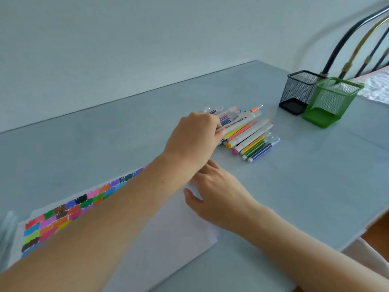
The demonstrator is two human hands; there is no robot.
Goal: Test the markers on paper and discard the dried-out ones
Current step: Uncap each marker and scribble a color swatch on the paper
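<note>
The grey counter [294, 186] carries a white paper [168, 239] at 7 o'clock, with colour swatches; the right hand [219, 199] rests flat on it, fingers relaxed. At 1 o'clock, the left hand [195, 140] pinches a marker in the marker pile [248, 133]

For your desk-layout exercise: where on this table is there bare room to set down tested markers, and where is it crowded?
Free: the table between the marker pile and the near right edge, and the far-left stretch beyond the paper. Crowded: around the pile where the left hand reaches, the paper's corner under the right hand, and by the black holder and green holder.
</note>
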